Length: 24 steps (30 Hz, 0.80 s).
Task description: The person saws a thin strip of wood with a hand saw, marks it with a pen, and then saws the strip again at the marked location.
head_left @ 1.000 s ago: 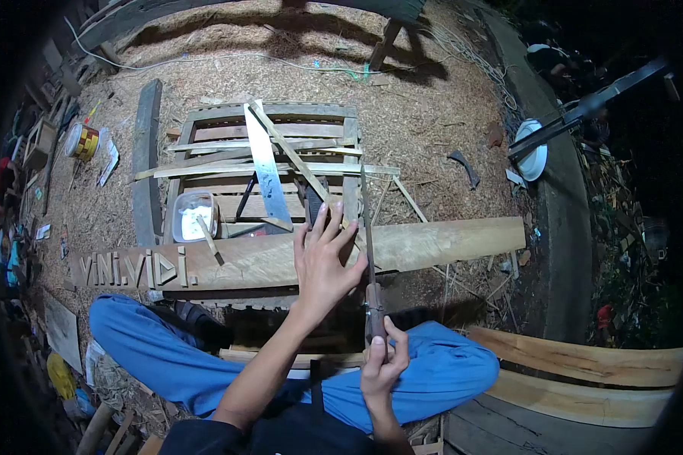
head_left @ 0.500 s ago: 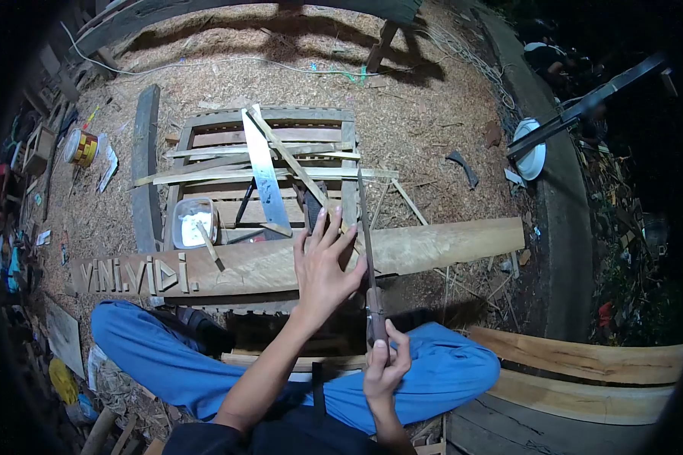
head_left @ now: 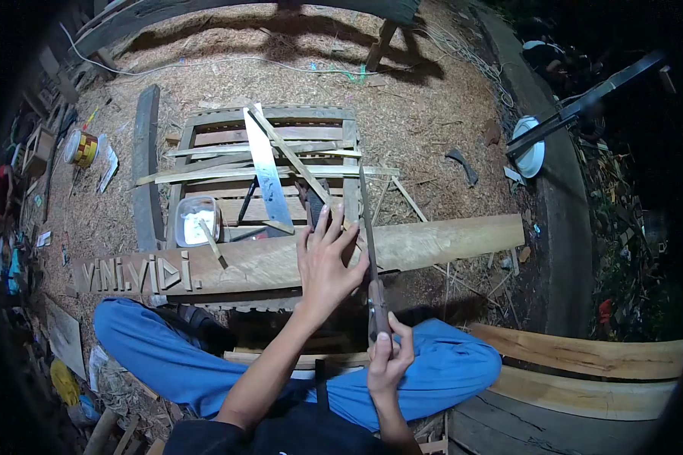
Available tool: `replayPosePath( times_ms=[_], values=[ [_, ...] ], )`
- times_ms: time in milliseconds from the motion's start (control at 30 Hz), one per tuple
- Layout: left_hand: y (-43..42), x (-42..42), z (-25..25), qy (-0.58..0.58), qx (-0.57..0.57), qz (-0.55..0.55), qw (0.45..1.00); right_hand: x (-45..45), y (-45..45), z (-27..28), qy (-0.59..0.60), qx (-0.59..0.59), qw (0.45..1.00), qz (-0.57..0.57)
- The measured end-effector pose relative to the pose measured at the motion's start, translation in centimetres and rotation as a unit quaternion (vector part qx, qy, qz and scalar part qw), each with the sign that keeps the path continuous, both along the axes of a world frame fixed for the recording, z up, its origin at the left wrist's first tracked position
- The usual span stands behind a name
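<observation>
My right hand [head_left: 389,358] grips the dark handle of a hand saw [head_left: 368,227], whose narrow blade points away from me across the long plank [head_left: 463,241]. My left hand [head_left: 328,264] lies flat with fingers spread on a thin wood strip [head_left: 284,148], just left of the blade. Beneath its fingertips is a dark textured block or tool [head_left: 316,205], partly covered. The strip's near end is hidden by the hand, so I cannot tell whether the blade touches it. Raised wooden letters [head_left: 140,274] reading "VINI.VIDI." stand at the plank's left end.
A slatted wooden pallet [head_left: 273,115] carries several strips, a shiny metal blade [head_left: 265,171] and a black pen [head_left: 247,201]. A plastic tub of white paste [head_left: 196,220] with a stick stands left. Boards [head_left: 584,353] lie at right. Sawdust covers the ground [head_left: 417,114].
My right hand and the saw have shifted slightly forward and to the right. My left hand stays spread over the strip, almost unmoved.
</observation>
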<state>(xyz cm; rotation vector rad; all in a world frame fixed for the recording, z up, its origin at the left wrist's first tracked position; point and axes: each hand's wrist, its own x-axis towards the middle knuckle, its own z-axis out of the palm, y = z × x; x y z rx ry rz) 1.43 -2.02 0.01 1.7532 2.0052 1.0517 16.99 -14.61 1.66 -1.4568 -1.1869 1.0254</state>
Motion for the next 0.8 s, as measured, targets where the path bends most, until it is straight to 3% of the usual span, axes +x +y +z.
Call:
replayPosePath(
  times_ms=[367,500,567,800],
  values=[
    [0.1,-0.1,0.1,0.004,0.003,-0.002,1.000,0.1,-0.2,0.7,0.035,-0.026,0.999,-0.005],
    [0.0,0.0,-0.1,0.006,0.005,-0.005,1.000,-0.4,0.7,0.4,0.022,-0.018,1.000,-0.005],
    [0.2,0.0,-0.2,0.011,0.009,-0.001,1.000,0.3,-0.5,-0.9,-0.021,0.055,0.998,0.010],
    [0.1,0.0,-0.2,0.003,0.009,-0.006,1.000,-0.2,0.1,-0.4,-0.001,0.043,0.999,-0.001]
  ],
)
